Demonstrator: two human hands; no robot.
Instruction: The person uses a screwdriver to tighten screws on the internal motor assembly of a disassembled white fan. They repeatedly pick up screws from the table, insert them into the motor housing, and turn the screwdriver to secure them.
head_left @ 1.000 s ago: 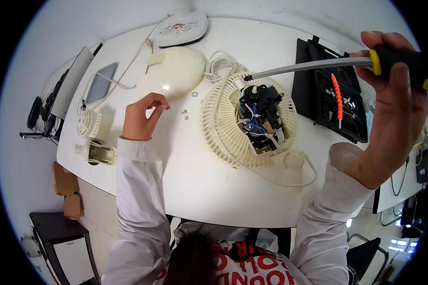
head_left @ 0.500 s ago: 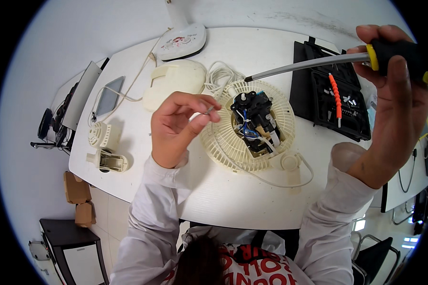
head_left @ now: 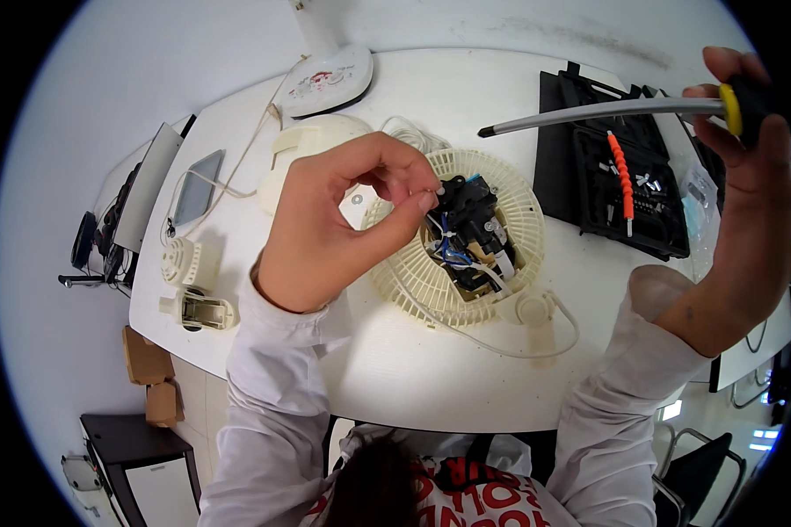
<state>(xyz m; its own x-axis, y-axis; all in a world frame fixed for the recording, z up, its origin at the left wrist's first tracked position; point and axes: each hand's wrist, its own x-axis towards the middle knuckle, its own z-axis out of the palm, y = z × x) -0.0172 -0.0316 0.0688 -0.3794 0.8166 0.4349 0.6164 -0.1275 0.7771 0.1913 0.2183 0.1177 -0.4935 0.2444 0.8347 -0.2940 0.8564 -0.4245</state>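
Note:
My left hand (head_left: 334,228) pinches a small metal screw (head_left: 439,191) over the black motor assembly (head_left: 475,220), partly hiding it. The motor, with blue and white wires, sits in a round cream fan grille (head_left: 523,202) with a white cord (head_left: 501,351). My right hand (head_left: 747,202) grips a long screwdriver (head_left: 598,109) with a black and yellow handle, raised with its tip clear of the motor, pointing left. A small washer (head_left: 357,199) lies beside the grille.
An open black tool case (head_left: 580,176) holds an orange flexible shaft (head_left: 619,171). Cream housings (head_left: 193,259), a large cover (head_left: 299,140), a grey phone (head_left: 198,184) and a white stand base (head_left: 330,83) are on the table (head_left: 439,395). Cardboard boxes (head_left: 145,360) are at lower left.
My left hand has moved from the table on the left up and right to the motor with the screw. My right hand and screwdriver have shifted slightly right.

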